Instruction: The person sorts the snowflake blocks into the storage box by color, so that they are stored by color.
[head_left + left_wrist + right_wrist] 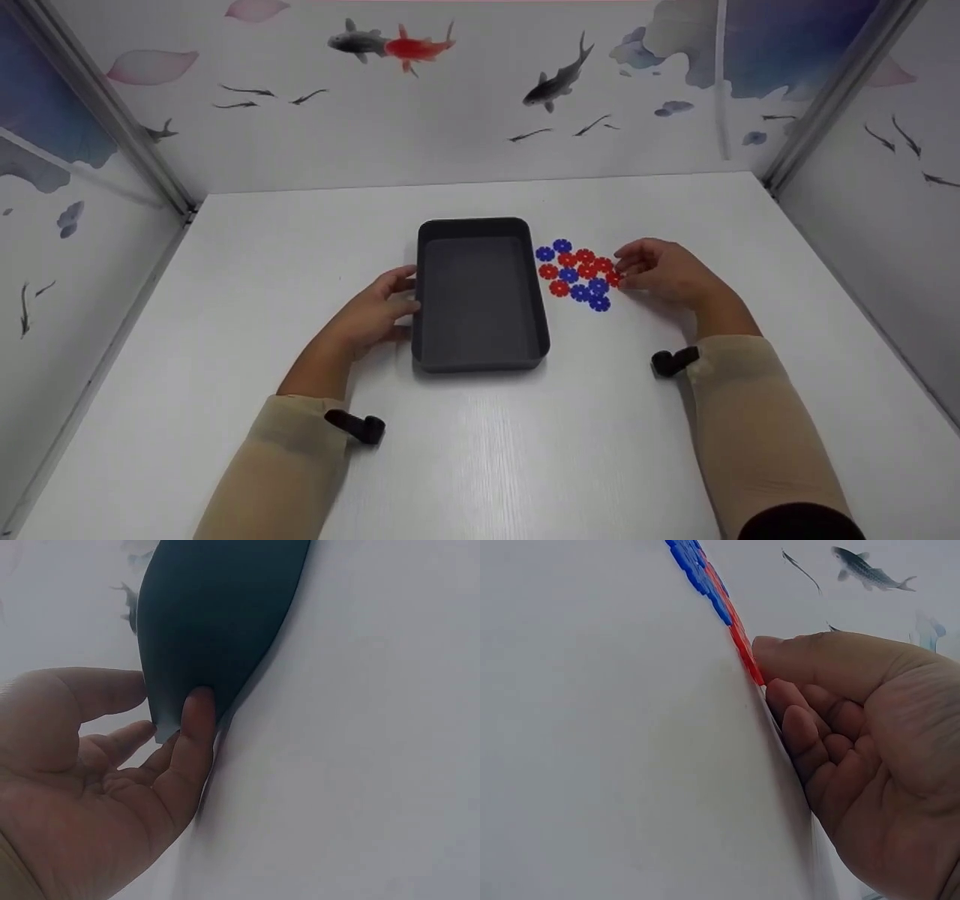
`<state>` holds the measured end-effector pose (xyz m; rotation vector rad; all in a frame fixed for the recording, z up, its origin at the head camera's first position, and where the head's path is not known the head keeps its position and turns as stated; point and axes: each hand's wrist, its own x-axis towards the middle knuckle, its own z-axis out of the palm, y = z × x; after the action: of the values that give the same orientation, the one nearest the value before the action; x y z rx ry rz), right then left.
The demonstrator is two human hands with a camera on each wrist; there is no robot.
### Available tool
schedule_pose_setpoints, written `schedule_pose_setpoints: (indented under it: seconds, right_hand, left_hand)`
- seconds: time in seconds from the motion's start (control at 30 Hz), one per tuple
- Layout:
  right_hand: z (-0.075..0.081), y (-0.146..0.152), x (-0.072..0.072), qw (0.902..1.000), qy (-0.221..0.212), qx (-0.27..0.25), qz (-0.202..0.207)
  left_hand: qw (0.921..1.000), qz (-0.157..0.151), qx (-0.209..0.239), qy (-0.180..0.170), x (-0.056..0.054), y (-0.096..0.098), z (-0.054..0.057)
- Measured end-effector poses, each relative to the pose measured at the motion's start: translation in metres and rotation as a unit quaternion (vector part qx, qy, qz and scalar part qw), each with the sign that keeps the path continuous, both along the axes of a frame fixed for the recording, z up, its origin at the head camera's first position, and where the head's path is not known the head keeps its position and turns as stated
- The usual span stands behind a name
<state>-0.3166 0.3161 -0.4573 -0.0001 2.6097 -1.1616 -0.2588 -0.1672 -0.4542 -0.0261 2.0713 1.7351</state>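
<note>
A dark grey rectangular tray [480,358] lies on the white table, its long sides running away from me. My left hand [379,311] rests its fingertips against the tray's left outer wall. In the left wrist view the thumb and fingers of that hand [112,765] are spread along the wall. Right of the tray lie several red and blue snowflake discs, flat and close together, such as a blue disc [599,303] and a red disc [559,288]. At their right edge is my right hand [667,274], fingertips at a red disc [744,652], thumb and fingers slightly apart.
White panels painted with fish [559,82] and petals enclose the table at the back and both sides. The white tabletop [480,457] stretches out in front of the tray. Black wrist devices [358,427] sit on both sleeves.
</note>
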Motion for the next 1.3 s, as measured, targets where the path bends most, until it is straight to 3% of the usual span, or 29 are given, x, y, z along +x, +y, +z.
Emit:
schedule_pose_setpoints:
  seconds: [0.43,0.8,1.3]
  right_hand:
    - [0.0027,-0.0038,-0.0005,0.999,-0.008,0.043,0.01]
    - [0.0067,-0.0038,0.0006,0.997,-0.018,0.075,0.002]
    - [0.0102,-0.002,0.0006,0.9975,-0.026,0.066,-0.005]
  left_hand:
    - [0.9999,0.001,0.009,-0.005,0.0029,-0.0003,-0.0019]
    - [0.9997,-0.023,-0.002,-0.007,0.0016,-0.0015,0.0008]
    - [0.9992,-0.03,-0.025,0.006,0.0034,-0.0045,0.0039]
